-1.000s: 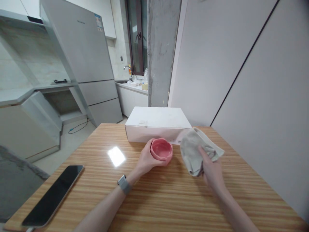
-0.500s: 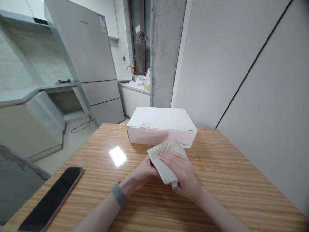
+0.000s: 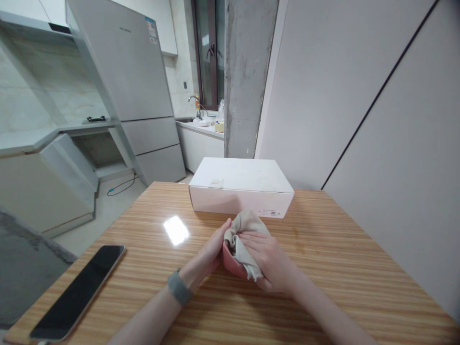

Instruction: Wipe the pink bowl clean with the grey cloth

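A pink bowl, mostly hidden by cloth and hands, is held tilted over the table in front of me. My left hand is closed round its left side, thumb up at the rim. A light grey-beige cloth is bunched into the bowl's opening and hangs over its near edge. My right hand is closed on the cloth, its fingers together and pressing it into the bowl. A grey band sits on my left wrist.
A white box lies on the wooden table just beyond my hands. At the left edge lies a black phone with a cable end at its base. Farther back stand a fridge and a sink counter.
The cloth was spread over the bowl and is now pushed down into its opening, leaving more of the pink side in view. My left thumb has come up to the rim.
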`<state>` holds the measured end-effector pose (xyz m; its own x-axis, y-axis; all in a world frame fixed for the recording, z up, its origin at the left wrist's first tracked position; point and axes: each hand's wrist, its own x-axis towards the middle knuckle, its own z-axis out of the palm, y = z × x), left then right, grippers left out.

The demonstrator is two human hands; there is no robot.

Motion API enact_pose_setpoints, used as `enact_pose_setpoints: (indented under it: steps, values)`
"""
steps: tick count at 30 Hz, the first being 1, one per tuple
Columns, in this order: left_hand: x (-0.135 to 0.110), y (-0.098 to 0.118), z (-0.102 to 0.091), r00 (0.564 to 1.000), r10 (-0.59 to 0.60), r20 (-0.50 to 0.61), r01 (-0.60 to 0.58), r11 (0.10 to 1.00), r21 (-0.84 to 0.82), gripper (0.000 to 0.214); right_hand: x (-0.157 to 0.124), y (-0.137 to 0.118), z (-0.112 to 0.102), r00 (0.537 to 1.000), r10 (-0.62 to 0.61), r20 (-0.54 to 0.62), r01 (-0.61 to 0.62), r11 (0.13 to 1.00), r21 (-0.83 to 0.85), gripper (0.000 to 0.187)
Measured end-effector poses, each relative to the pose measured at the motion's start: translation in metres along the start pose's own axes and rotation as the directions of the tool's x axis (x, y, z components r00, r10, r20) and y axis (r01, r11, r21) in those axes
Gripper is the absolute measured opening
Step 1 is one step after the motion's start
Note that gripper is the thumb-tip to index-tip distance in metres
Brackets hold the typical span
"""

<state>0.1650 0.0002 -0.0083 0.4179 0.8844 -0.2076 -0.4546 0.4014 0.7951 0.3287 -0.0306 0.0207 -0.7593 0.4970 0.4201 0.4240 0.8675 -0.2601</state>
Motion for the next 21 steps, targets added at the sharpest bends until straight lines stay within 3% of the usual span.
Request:
enact_pose_setpoints:
  steps: [5, 10, 14, 21]
  values:
    - [0.001, 0.003, -0.006, 0.994, 0.068, -0.08, -0.056, 0.988, 0.146, 0.037, 0.006, -0.01, 0.0, 0.998, 0.056, 0.019, -0.057, 0.998, 0.04, 0.03]
    - [-0.006, 0.008, -0.003, 0.991, 0.134, -0.003, -0.127, 0.945, 0.302, 0.037, 0.007, -0.013, -0.001, 0.992, 0.126, -0.001, -0.126, 0.991, 0.049, 0.023]
    - [-0.013, 0.007, 0.006, 0.977, 0.211, 0.007, -0.204, 0.932, 0.3, 0.037, 0.007, -0.015, 0.002, 0.982, 0.185, -0.038, -0.186, 0.982, -0.018, 0.022]
    - [-0.015, -0.006, 0.013, 0.951, 0.3, -0.068, -0.271, 0.922, 0.276, 0.033, 0.01, -0.021, -0.001, 0.96, 0.237, -0.149, -0.254, 0.961, -0.109, 0.02]
